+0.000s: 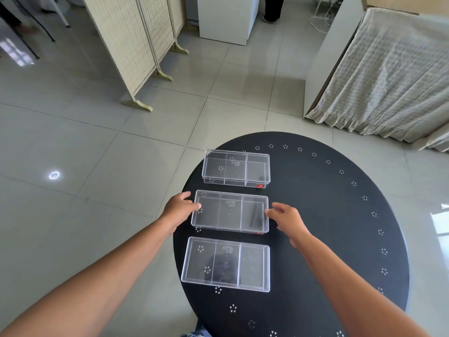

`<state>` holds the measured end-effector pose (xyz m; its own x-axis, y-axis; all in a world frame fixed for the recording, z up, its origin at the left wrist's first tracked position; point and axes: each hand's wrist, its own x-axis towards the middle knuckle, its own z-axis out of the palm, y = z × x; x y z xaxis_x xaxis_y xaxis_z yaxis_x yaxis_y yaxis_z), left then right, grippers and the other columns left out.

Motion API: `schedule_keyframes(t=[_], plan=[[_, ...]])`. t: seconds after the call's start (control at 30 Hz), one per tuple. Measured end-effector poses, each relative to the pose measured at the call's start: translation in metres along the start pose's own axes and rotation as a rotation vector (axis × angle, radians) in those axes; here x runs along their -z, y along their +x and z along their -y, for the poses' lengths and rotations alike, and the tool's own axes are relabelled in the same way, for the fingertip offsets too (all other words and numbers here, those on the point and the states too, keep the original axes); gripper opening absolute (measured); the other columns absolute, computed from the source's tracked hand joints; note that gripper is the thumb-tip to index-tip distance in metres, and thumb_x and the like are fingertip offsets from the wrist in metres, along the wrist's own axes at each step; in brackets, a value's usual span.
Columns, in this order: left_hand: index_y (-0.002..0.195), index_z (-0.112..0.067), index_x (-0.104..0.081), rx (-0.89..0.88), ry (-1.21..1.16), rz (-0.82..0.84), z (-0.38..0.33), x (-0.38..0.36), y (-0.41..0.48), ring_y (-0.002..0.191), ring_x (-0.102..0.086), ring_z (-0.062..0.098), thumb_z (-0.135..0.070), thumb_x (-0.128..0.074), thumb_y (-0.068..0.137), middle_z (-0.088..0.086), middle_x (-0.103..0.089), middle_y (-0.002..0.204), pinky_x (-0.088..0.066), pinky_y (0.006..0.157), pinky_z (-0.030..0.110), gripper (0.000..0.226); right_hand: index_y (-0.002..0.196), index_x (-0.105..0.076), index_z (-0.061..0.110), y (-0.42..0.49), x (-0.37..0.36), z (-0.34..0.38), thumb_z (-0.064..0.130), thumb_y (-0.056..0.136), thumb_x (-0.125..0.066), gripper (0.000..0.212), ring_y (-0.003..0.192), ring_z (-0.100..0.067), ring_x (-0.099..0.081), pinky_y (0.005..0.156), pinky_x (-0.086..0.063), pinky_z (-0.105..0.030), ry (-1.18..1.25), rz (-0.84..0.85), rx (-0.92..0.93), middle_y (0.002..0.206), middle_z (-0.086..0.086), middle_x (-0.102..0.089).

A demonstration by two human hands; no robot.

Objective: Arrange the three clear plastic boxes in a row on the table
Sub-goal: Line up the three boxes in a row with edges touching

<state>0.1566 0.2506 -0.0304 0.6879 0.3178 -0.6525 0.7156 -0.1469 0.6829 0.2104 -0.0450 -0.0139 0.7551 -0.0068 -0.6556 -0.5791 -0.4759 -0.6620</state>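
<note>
Boxes nearly in line on a round black tabletop, hands at the middle one.

Largest first: the tabletop carries all three clear boxes in a front-to-back row, the near box closest, the middle box next, the far box beyond (each divided into compartments). The left hand and right hand sit at the middle box's short ends, fingers loosely spread and touching its rim, not lifting it. The row looks almost done; probably only squaring up remains.
</note>
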Motion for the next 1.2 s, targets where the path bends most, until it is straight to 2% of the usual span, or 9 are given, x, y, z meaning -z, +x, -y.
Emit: schedule_keyframes(t=[0.13,0.2,0.3,0.37,0.43,0.6,0.77,1.1,1.2], plan=[[0.144,-0.015,-0.045,0.024,-0.049,-0.012,0.016,-0.002,-0.014,0.11,-0.062,0.021,-0.022,-0.071,0.083,0.008,-0.064,0.126,-0.053,0.083,0.032,0.066,0.141,-0.052,0.009,-0.012,-0.003,-0.012,0.026,0.09,-0.069,0.056,0.115,-0.019,-0.058,0.11,-0.042,-0.044,0.028,0.027,-0.002,0.108,0.005,-0.065],[0.142,-0.015,-0.049,0.017,-0.058,-0.015,0.021,-0.004,-0.018,0.11,-0.062,0.02,-0.022,-0.071,0.083,0.008,-0.065,0.126,-0.052,0.083,0.032,0.063,0.135,-0.059,0.013,-0.017,-0.006,-0.017,0.025,0.09,-0.067,0.047,0.114,-0.019,-0.06,0.107,-0.045,-0.041,0.04,0.037,-0.004,0.114,0.002,-0.068],[0.137,-0.011,-0.054,0.007,-0.06,-0.04,0.021,-0.01,-0.023,0.108,-0.062,0.02,-0.014,-0.068,0.085,0.009,-0.063,0.126,-0.052,0.088,0.033,0.054,0.1,-0.073,0.026,-0.022,-0.009,-0.019,0.017,0.093,-0.06,0.018,0.093,-0.016,-0.063,0.085,-0.048,-0.03,0.055,0.056,0.018,0.093,0.009,-0.074],[0.135,-0.011,-0.055,0.005,-0.064,-0.049,0.019,-0.014,-0.022,0.108,-0.063,0.022,-0.012,-0.067,0.085,0.008,-0.065,0.126,-0.053,0.089,0.034,0.051,0.082,-0.071,0.032,-0.023,-0.01,-0.017,0.012,0.095,-0.057,0.028,0.078,-0.011,-0.057,0.074,-0.047,-0.026,0.068,0.051,0.037,0.079,0.014,-0.072],[0.135,-0.013,-0.057,0.0,-0.06,-0.048,0.019,-0.015,-0.018,0.112,-0.064,0.023,-0.015,-0.067,0.084,0.009,-0.066,0.128,-0.053,0.093,0.036,0.052,0.078,-0.069,0.033,-0.023,-0.01,-0.014,0.011,0.096,-0.056,0.032,0.073,-0.007,-0.057,0.074,-0.046,-0.026,0.089,0.038,0.038,0.076,0.015,-0.07],[0.137,-0.013,-0.055,0.001,-0.061,-0.04,0.012,-0.021,-0.011,0.114,-0.064,0.025,-0.014,-0.067,0.085,0.008,-0.065,0.128,-0.051,0.1,0.041,0.054,0.086,-0.069,0.031,-0.021,-0.008,-0.01,0.013,0.097,-0.053,0.026,0.075,-0.001,-0.056,0.084,-0.041,-0.03,0.138,0.012,0.044,0.081,0.015,-0.068],[0.138,-0.016,-0.054,-0.009,-0.05,-0.045,0.007,-0.023,-0.008,0.113,-0.064,0.024,-0.015,-0.065,0.086,0.008,-0.064,0.127,-0.05,0.102,0.043,0.053,0.109,-0.07,0.023,-0.019,-0.008,-0.003,0.016,0.098,-0.052,0.023,0.073,-0.004,-0.054,0.085,-0.042,-0.031,0.159,-0.003,0.035,0.082,0.014,-0.066],[0.14,-0.016,-0.051,-0.007,-0.036,-0.054,0.005,-0.026,-0.004,0.115,-0.063,0.028,-0.017,-0.065,0.087,0.011,-0.064,0.128,-0.048,0.105,0.046,0.055,0.107,-0.072,0.022,-0.011,-0.01,-0.002,0.019,0.098,-0.052,0.022,0.058,-0.006,-0.047,0.075,-0.043,-0.028,0.163,-0.05,0.057,0.059,0.015,-0.056],[0.141,-0.018,-0.05,-0.013,-0.024,-0.05,0.006,-0.027,-0.004,0.117,-0.062,0.028,-0.019,-0.064,0.088,0.011,-0.063,0.13,-0.047,0.106,0.046,0.055,0.105,-0.072,0.023,-0.01,-0.01,-0.004,0.02,0.098,-0.052,0.021,0.059,-0.007,-0.048,0.074,-0.043,-0.028,0.159,-0.056,0.06,0.061,0.013,-0.057]])
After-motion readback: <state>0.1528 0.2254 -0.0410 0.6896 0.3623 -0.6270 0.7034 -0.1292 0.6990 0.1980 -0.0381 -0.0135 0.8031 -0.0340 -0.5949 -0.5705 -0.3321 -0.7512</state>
